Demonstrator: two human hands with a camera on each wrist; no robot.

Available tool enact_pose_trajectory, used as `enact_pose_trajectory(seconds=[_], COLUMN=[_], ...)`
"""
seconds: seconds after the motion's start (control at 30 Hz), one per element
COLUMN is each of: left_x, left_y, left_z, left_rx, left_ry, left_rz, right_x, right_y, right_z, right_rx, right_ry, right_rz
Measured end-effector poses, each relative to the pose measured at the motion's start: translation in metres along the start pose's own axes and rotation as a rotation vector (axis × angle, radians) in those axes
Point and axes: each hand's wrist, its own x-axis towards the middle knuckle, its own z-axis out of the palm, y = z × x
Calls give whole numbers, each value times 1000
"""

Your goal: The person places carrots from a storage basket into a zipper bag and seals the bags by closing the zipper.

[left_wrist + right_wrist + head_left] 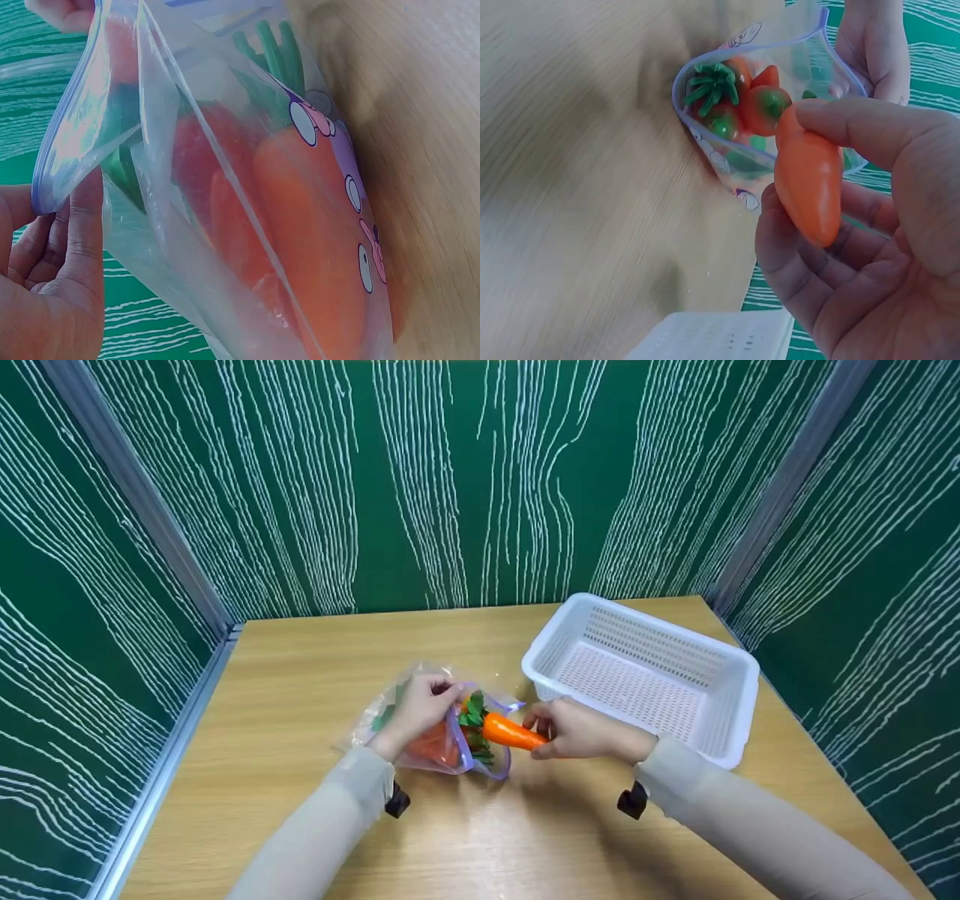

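Note:
A shiny orange toy carrot with a leafy green top is pinched between the thumb and fingers of my right hand. Its green end points at the mouth of a clear zip bag, lying on its side. My left hand grips the bag's purple rim, and the mouth gapes open. Through the plastic in the left wrist view, another orange carrot shows beside red pieces. Looking into the mouth, the right wrist view has round red tomatoes with green on top.
A white perforated plastic basket stands right of the bag, close behind my right hand. The wooden table is bordered by green panels with white wavy lines at the back and both sides.

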Motion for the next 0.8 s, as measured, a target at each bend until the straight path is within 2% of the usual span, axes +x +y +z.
enact_pose_trajectory(seconds=[0.2, 0.5, 0.8], left_x=[0, -1, -1], left_y=[1, 2, 3], left_z=[1, 1, 0], left_rx=[-58, -1, -12], left_ry=[-17, -6, -29], left_rz=[-12, -42, -77], right_x=[7, 19, 31], right_y=[-6, -11, -22], right_z=[5, 18, 29], right_rx=[64, 69, 74], right_ry=[44, 124, 130], right_rz=[26, -16, 21])
